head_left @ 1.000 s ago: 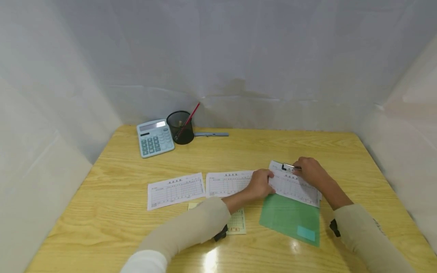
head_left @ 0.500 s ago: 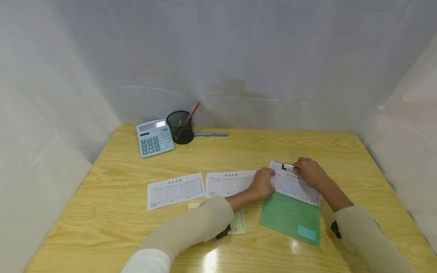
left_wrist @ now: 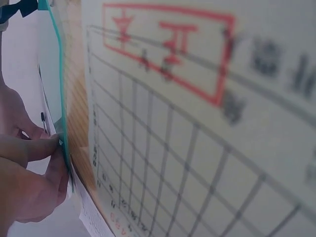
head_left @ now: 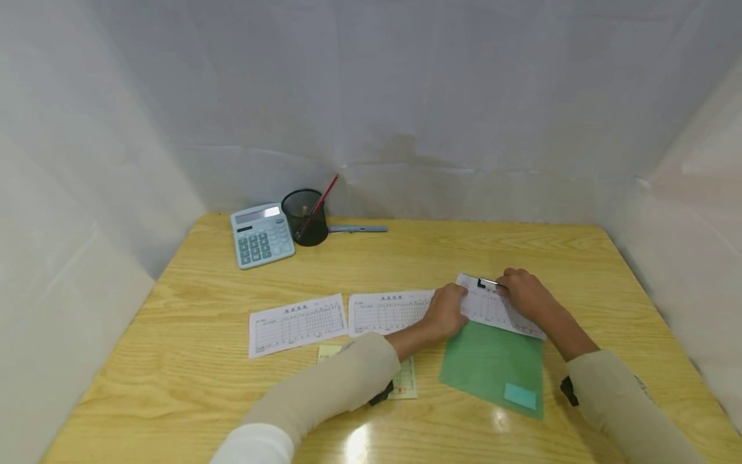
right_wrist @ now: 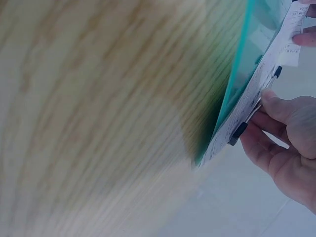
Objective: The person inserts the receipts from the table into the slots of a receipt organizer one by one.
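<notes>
A translucent green clipboard with a light blue label lies at the right of the table. White printed forms cover its upper half, reaching up to the metal clip. My right hand pinches the clip's lever between thumb and fingers; the right wrist view shows this clip from the side. At the left edge of the stack, my left hand pinches a form against the clipboard's border. In the left wrist view, the left fingertips meet the green edge; the paper between them is partly hidden.
Two more white forms, one at left and one at centre, lie on the table. A yellow form sits under my left forearm. At the back stand a calculator, a mesh pen cup and a blue-grey pen.
The top form has slid up toward the clip, baring more green board below it. My left hand has shifted slightly right; the right hand stays at the clip.
</notes>
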Action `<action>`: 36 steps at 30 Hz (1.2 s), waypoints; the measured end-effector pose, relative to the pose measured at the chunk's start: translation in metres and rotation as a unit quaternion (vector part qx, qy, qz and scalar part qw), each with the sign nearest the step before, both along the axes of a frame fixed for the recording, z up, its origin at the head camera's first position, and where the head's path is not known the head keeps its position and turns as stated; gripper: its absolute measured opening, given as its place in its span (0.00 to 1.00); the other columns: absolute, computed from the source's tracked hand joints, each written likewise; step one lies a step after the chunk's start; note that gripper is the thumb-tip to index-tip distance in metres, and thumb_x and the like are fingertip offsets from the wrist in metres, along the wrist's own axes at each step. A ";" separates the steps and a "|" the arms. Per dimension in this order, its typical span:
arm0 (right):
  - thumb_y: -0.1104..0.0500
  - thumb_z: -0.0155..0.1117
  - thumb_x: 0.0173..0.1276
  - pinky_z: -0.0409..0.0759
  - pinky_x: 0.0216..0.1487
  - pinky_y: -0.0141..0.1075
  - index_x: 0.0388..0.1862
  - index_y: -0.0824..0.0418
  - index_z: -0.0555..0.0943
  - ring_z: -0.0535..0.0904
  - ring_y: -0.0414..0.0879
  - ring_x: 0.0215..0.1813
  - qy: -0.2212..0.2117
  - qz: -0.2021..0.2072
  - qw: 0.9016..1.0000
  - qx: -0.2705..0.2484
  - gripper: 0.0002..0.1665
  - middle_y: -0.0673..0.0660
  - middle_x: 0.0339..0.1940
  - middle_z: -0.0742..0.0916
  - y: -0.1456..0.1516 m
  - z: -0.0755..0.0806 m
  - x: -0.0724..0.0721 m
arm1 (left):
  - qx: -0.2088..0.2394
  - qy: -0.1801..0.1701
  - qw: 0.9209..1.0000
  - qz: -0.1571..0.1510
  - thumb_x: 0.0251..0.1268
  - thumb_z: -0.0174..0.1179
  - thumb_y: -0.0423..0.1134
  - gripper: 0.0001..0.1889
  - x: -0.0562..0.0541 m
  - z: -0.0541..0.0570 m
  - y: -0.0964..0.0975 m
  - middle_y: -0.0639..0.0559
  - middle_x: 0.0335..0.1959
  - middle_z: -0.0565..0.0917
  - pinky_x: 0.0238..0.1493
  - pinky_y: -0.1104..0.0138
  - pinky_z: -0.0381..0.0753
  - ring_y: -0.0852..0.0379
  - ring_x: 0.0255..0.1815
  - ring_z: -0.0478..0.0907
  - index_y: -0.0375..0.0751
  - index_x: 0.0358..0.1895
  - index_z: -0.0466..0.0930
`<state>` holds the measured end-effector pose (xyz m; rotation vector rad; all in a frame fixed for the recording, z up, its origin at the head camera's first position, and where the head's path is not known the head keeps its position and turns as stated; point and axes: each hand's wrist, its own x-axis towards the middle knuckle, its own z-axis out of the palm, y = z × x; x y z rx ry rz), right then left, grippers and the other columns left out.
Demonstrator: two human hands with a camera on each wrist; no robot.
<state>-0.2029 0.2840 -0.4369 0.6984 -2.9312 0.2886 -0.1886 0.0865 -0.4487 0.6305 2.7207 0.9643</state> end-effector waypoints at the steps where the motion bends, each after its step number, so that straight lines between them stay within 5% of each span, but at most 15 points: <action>1: 0.69 0.61 0.63 0.80 0.38 0.46 0.36 0.71 0.83 0.79 0.55 0.34 0.001 0.001 1.000 -0.001 0.06 0.60 0.29 0.81 0.000 0.000 0.000 | -0.004 0.000 1.000 -0.001 0.54 0.64 0.30 0.30 0.000 0.000 0.000 0.42 0.63 0.74 0.68 0.66 0.67 0.51 0.65 0.70 0.32 0.63 0.69; 14: 0.69 0.63 0.61 0.81 0.39 0.45 0.38 0.71 0.83 0.80 0.55 0.36 0.000 0.000 1.000 0.005 0.07 0.60 0.30 0.82 -0.001 -0.001 -0.002 | 0.004 -0.011 1.000 -0.018 0.53 0.63 0.29 0.32 -0.004 0.004 -0.003 0.42 0.65 0.72 0.68 0.67 0.66 0.51 0.66 0.70 0.32 0.65 0.66; 25: 0.67 0.66 0.60 0.80 0.37 0.45 0.38 0.71 0.83 0.79 0.54 0.34 -0.009 -0.006 1.000 0.010 0.08 0.60 0.29 0.81 -0.002 0.001 0.000 | 0.062 -0.066 0.996 -0.021 0.48 0.68 0.28 0.38 -0.008 0.007 -0.007 0.42 0.65 0.73 0.67 0.67 0.68 0.50 0.66 0.70 0.31 0.67 0.64; 29: 0.67 0.66 0.60 0.81 0.37 0.44 0.38 0.71 0.83 0.79 0.54 0.33 -0.014 -0.008 1.000 0.009 0.08 0.60 0.29 0.81 -0.001 0.001 -0.001 | 0.094 -0.096 0.991 0.007 0.50 0.68 0.28 0.38 -0.007 0.013 -0.015 0.43 0.54 0.79 0.51 0.70 0.78 0.54 0.52 0.78 0.34 0.68 0.64; 32: 0.67 0.66 0.60 0.81 0.37 0.44 0.37 0.71 0.83 0.79 0.53 0.33 -0.013 -0.006 1.000 0.005 0.08 0.60 0.29 0.82 0.000 -0.001 -0.002 | 0.120 -0.111 0.986 0.027 0.54 0.66 0.29 0.35 -0.008 0.017 -0.025 0.44 0.56 0.77 0.46 0.71 0.79 0.54 0.49 0.77 0.37 0.68 0.65; 36: 0.67 0.66 0.60 0.81 0.36 0.44 0.36 0.71 0.83 0.79 0.53 0.32 -0.010 -0.005 1.000 0.002 0.08 0.60 0.28 0.81 0.000 -0.001 -0.001 | 0.120 -0.102 0.987 0.022 0.57 0.66 0.35 0.28 -0.015 0.020 -0.047 0.46 0.62 0.74 0.54 0.65 0.78 0.49 0.59 0.74 0.39 0.63 0.70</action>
